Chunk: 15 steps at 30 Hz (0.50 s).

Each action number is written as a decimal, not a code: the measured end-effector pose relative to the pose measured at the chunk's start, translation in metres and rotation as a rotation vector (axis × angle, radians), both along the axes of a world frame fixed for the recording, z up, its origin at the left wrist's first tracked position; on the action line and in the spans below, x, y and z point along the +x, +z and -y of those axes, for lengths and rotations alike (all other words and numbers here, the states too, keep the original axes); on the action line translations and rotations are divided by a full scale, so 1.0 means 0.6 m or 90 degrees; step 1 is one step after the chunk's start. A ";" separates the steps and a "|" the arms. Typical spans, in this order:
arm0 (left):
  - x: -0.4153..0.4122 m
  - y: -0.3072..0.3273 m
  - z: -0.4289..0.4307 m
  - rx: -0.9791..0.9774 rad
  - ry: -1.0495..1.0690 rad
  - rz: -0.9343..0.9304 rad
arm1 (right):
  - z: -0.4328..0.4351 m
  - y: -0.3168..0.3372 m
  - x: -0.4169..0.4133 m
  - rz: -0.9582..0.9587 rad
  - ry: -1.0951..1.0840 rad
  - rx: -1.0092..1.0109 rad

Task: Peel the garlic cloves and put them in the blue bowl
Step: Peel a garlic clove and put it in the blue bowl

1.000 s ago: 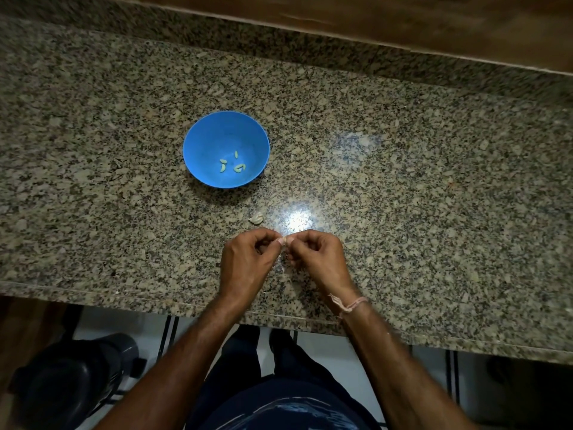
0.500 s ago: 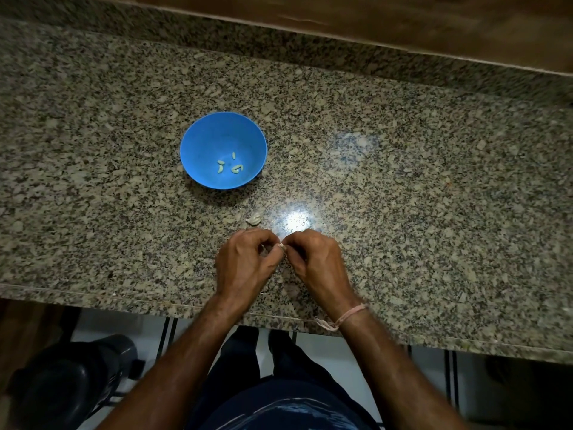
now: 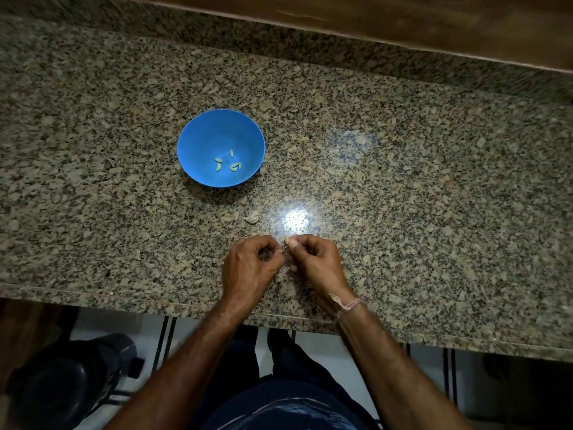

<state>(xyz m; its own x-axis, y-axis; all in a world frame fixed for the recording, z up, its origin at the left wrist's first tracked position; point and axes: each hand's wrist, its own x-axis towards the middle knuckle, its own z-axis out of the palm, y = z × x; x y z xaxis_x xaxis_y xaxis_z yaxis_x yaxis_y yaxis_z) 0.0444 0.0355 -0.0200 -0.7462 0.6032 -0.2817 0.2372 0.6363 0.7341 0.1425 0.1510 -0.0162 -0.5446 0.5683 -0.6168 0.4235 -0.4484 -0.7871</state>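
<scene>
A blue bowl [image 3: 220,141] stands on the granite counter [image 3: 403,187] with several pale peeled cloves [image 3: 228,164] at its bottom. Near the counter's front edge my left hand [image 3: 248,268] and my right hand [image 3: 316,265] meet fingertip to fingertip. My right hand pinches a small garlic clove [image 3: 287,241] between thumb and fingers. My left hand's fingers are curled and pinch a thin strand of skin at that clove. A small garlic piece [image 3: 252,217] lies on the counter between the bowl and my hands.
A raised granite ledge [image 3: 310,48] and a wooden surface run along the back. Below the counter's front edge a dark round object [image 3: 68,380] stands on the floor at the left. A bright light reflection [image 3: 296,219] shines just beyond my hands.
My hands stay together at the same spot, and their fingertips have drawn slightly apart. The clove now shows at my right thumb. The bowl and loose garlic piece have not moved.
</scene>
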 end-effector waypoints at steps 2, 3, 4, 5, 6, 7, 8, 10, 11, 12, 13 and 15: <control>0.003 -0.002 0.002 0.002 -0.001 -0.002 | 0.000 -0.003 0.001 -0.013 -0.032 -0.060; 0.004 -0.001 0.002 0.002 0.000 -0.002 | -0.001 -0.004 0.000 -0.025 -0.047 -0.090; 0.005 0.000 0.001 0.000 0.001 0.000 | -0.001 -0.004 -0.001 -0.036 -0.063 -0.118; 0.004 0.002 0.001 -0.003 0.003 0.003 | -0.001 -0.005 -0.002 -0.049 -0.077 -0.142; 0.003 0.005 -0.001 -0.006 0.006 0.007 | -0.001 -0.005 -0.002 -0.061 -0.091 -0.161; 0.002 0.008 -0.003 -0.006 0.010 0.011 | -0.001 -0.004 -0.002 -0.072 -0.105 -0.177; 0.000 0.011 -0.005 -0.006 0.013 0.013 | -0.001 -0.004 -0.003 -0.080 -0.117 -0.191; -0.002 0.017 -0.007 -0.004 0.011 0.007 | 0.000 -0.004 -0.003 -0.093 -0.141 -0.216; -0.003 0.019 -0.008 -0.002 0.006 0.004 | 0.001 -0.003 -0.004 -0.102 -0.157 -0.235; -0.002 0.019 -0.009 0.004 -0.002 0.005 | 0.002 -0.002 -0.006 -0.109 -0.175 -0.257; -0.001 0.018 -0.010 0.010 -0.010 0.006 | 0.003 0.000 -0.008 -0.113 -0.195 -0.278; 0.002 0.017 -0.010 0.021 -0.020 0.009 | 0.002 -0.001 -0.012 -0.119 -0.229 -0.307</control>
<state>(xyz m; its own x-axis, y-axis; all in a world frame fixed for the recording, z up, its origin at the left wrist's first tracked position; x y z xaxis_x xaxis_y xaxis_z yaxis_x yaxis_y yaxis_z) 0.0455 0.0415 -0.0098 -0.7226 0.6360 -0.2709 0.2468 0.6034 0.7583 0.1353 0.1497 -0.0165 -0.4946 0.4176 -0.7622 0.0554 -0.8601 -0.5072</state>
